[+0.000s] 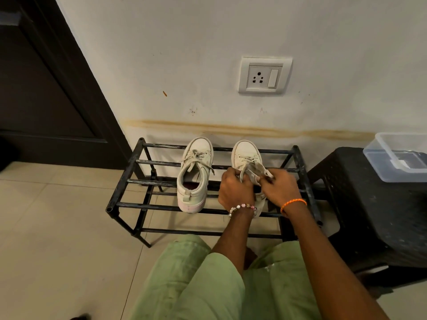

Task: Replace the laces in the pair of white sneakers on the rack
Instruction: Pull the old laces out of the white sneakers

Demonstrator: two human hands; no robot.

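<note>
At the centre-right of the frame, both the left hand (234,189) and right hand (278,188) are pinching the lace (250,168) of the right sneaker (246,153) on the rack (129,181), which probably wants loosening evenly, eyelet by eyelet, without yanking.

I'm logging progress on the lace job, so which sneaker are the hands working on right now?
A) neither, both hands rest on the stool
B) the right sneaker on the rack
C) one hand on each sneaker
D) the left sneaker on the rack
B: the left hand and right hand both grip laces at the right sneaker, while the left sneaker sits untouched on the rack.
</note>
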